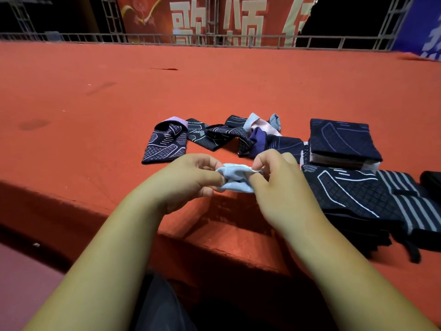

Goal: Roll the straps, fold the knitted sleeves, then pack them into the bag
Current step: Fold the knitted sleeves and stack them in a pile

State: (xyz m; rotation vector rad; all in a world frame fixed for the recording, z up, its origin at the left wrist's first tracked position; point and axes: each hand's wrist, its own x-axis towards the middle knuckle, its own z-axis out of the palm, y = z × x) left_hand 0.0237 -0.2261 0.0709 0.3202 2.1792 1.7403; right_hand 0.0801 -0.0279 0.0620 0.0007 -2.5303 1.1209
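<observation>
Folding should go best, I judge, if the pale blue sleeve (235, 179) is pulled flat and its edges are matched before doubling. At frame centre the left hand (188, 180) and right hand (284, 189) each pinch one end, fingers (259, 161) curled narrowly on the cloth. Loose dark sleeves (210, 137) lie behind, and a folded stack (341, 142) sits at right.

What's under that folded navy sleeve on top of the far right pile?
Under the folded navy sleeve, only the front edges of a few pale folded layers show. How many pieces there are, and their patterns, cannot be seen because the sleeve covers them.
</observation>
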